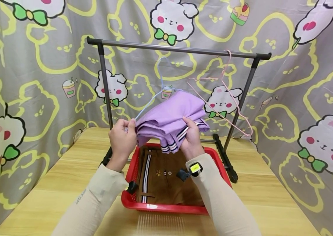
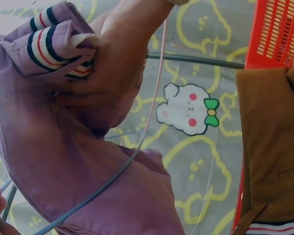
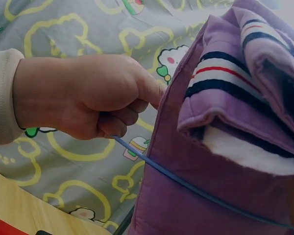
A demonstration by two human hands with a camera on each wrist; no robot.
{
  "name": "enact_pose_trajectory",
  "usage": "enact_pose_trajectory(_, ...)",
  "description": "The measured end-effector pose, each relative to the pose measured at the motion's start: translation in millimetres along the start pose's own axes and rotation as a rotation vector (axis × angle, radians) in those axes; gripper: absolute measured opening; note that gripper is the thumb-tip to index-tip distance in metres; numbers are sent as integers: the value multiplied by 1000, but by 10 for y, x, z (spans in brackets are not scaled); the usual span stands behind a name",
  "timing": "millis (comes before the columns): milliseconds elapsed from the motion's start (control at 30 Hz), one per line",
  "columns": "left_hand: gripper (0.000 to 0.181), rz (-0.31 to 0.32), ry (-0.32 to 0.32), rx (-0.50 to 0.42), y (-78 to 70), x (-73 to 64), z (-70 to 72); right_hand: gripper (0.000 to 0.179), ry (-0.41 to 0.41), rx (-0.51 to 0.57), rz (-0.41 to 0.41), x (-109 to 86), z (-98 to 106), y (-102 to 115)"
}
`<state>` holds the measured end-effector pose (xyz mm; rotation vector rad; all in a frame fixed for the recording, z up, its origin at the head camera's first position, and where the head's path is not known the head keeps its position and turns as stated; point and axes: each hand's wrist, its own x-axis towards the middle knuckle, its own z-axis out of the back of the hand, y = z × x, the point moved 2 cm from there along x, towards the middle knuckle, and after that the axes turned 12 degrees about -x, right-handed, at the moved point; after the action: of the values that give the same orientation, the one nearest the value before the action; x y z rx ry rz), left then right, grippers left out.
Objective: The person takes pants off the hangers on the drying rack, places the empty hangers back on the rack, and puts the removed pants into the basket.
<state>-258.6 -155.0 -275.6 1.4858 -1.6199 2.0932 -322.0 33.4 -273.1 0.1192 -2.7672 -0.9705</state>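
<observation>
A folded purple garment (image 1: 172,111) with navy, white and red striped trim is held above the red basket. A light blue hanger (image 1: 149,103) runs along it, hook upward and off the rail; in the right wrist view its bar (image 3: 186,185) crosses the garment's face. My left hand (image 1: 122,136) pinches the hanger's left end at the garment's edge, fingers curled in the right wrist view. My right hand (image 1: 192,139) grips the folded cloth from below, thumb on top. In the left wrist view, its fingers are partly hidden in the folds beside the striped trim (image 2: 46,49).
Behind the hands stands a dark metal rack with a top rail (image 1: 169,48). A pink hanger (image 1: 248,134) hangs near the rail's right end. Below, a brown garment (image 1: 178,188) with striped trim lies in the red basket (image 1: 169,208) on the wooden table (image 1: 66,183). Patterned curtains surround it.
</observation>
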Motion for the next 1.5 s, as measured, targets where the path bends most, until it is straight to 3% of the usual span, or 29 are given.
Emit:
enact_pose_trajectory(133, 26, 20, -12, -17, -14, -40, -32, 15, 14, -4, 9, -1, -3, -1)
enact_pose_trajectory(367, 25, -42, -14, 46, -23, -107, -84, 14, 15, -7, -9, -47, 8, -38)
enact_pose_trajectory(800, 26, -57, 0, 98, 58, -72, -90, 14, 47, -28, -8, -54, 53, -98)
enact_pose_trajectory(1500, 25, 20, 41, 111, 174, -17, -50, 15, 59, -13, 27, -57, 48, 13)
